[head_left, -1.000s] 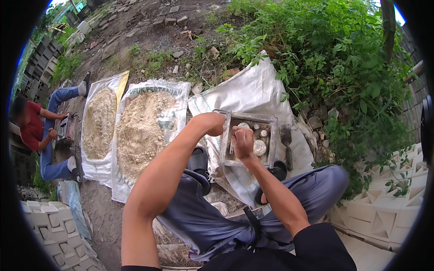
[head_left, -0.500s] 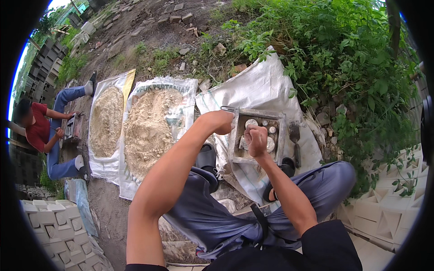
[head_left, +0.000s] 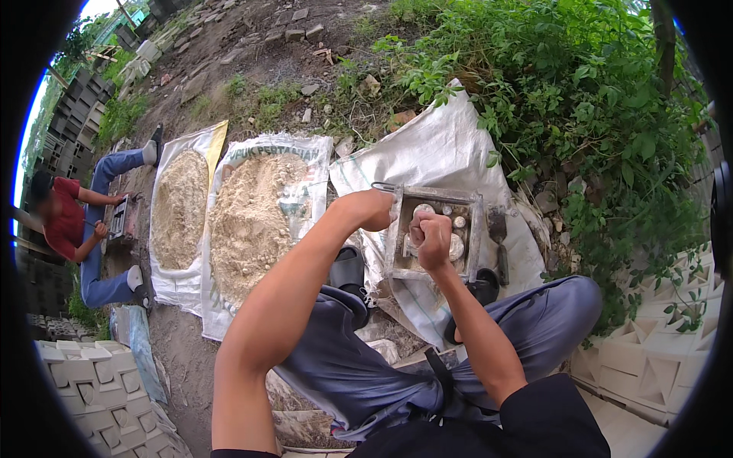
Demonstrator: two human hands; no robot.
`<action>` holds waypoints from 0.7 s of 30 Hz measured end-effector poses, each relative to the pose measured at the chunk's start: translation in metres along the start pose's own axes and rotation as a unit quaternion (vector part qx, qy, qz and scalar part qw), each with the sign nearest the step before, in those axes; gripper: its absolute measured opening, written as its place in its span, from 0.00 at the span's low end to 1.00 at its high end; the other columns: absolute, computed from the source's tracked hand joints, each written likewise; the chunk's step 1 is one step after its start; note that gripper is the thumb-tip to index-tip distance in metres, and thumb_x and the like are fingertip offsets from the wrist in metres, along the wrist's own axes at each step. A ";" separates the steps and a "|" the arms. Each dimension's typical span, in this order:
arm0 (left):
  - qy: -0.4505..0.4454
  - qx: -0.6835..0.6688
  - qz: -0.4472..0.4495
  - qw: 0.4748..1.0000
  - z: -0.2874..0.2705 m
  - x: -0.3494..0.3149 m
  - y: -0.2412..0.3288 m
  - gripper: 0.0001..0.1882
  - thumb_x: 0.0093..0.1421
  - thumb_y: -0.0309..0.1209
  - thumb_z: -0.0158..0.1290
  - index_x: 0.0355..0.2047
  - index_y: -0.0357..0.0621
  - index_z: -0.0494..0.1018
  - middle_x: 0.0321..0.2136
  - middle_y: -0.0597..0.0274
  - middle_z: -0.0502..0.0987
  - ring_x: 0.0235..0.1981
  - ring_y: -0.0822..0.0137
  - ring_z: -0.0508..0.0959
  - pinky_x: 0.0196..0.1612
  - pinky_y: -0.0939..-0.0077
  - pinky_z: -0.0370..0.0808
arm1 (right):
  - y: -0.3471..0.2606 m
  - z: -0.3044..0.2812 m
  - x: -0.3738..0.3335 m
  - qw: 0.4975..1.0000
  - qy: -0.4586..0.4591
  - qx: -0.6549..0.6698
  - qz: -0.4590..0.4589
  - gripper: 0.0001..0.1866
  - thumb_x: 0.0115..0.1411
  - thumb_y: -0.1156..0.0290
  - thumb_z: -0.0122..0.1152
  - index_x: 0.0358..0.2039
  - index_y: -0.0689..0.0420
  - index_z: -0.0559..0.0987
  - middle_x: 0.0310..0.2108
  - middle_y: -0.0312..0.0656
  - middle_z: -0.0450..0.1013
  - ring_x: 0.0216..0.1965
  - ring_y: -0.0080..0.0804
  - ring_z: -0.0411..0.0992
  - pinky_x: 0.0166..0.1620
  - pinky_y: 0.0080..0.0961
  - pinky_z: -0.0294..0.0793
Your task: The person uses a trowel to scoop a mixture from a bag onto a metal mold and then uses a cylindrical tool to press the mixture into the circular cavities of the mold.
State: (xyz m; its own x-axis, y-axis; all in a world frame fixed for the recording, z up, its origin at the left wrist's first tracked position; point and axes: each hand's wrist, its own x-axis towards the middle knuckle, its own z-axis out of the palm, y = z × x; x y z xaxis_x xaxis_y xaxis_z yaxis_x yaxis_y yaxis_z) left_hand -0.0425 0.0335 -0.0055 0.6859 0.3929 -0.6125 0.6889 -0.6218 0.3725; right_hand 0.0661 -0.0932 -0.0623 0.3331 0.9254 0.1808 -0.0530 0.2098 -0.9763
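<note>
A square, dust-coated mould (head_left: 435, 192) rests on a white sack between my feet, with several round, pale blocks (head_left: 456, 246) inside it. At its left rim, my left hand (head_left: 374, 210) is closed on the frame, beside a looped metal handle (head_left: 384, 185). My right hand (head_left: 432, 238) is clenched over the mould's interior, among the round blocks. What its fingers hold, if anything, is hidden. A trowel (head_left: 501, 248) lies on the sack just right of the mould.
Two sacks to the left bear heaps of pale sandy powder (head_left: 256, 210). Beyond them, a person (head_left: 65, 214) sits working at another mould (head_left: 117, 219). Leafy plants (head_left: 588, 130) crowd the right; patterned concrete blocks (head_left: 95, 389) stand at lower left.
My right hand has shifted slightly to the left over the mould, staying clenched. My left hand keeps its place at the rim. The other person's lower hand has moved slightly.
</note>
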 end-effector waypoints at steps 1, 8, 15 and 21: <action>0.003 0.002 -0.001 1.000 0.000 0.001 -0.003 0.25 0.61 0.39 0.45 0.56 0.42 0.62 0.49 0.43 0.70 0.51 0.49 0.70 0.54 0.62 0.66 | 0.005 0.003 0.005 1.000 -0.022 0.005 0.012 0.18 0.52 0.67 0.37 0.08 0.57 0.57 0.09 0.31 0.50 0.12 0.17 0.47 0.16 0.20 0.44; -0.002 0.011 -0.013 1.000 0.004 0.000 0.000 0.25 0.60 0.40 0.45 0.56 0.42 0.62 0.49 0.44 0.70 0.51 0.49 0.70 0.54 0.61 0.66 | -0.013 -0.003 0.001 1.000 0.019 0.024 -0.007 0.19 0.54 0.68 0.39 0.08 0.59 0.60 0.09 0.30 0.54 0.12 0.16 0.49 0.16 0.20 0.45; -0.008 0.011 -0.004 1.000 0.011 0.007 -0.014 0.26 0.60 0.40 0.45 0.56 0.40 0.61 0.50 0.45 0.69 0.52 0.50 0.69 0.55 0.62 0.66 | -0.017 0.008 0.003 0.998 -0.012 0.048 0.049 0.18 0.52 0.67 0.40 0.08 0.58 0.58 0.09 0.31 0.52 0.11 0.19 0.48 0.15 0.21 0.46; -0.015 0.024 -0.011 1.000 0.006 0.006 -0.008 0.25 0.61 0.39 0.45 0.56 0.40 0.62 0.50 0.44 0.70 0.52 0.50 0.69 0.55 0.62 0.66 | 0.007 0.004 0.010 0.995 0.003 0.069 0.070 0.17 0.51 0.67 0.39 0.08 0.58 0.58 0.09 0.32 0.51 0.11 0.18 0.48 0.16 0.21 0.47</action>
State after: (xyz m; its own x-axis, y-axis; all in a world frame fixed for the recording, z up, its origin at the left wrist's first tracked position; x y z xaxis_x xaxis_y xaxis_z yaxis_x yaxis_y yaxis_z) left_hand -0.0453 0.0366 -0.0158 0.6620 0.3870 -0.6418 0.6921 -0.6443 0.3253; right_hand 0.0654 -0.0813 -0.0673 0.3191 0.9467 0.0429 -0.2282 0.1206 -0.9661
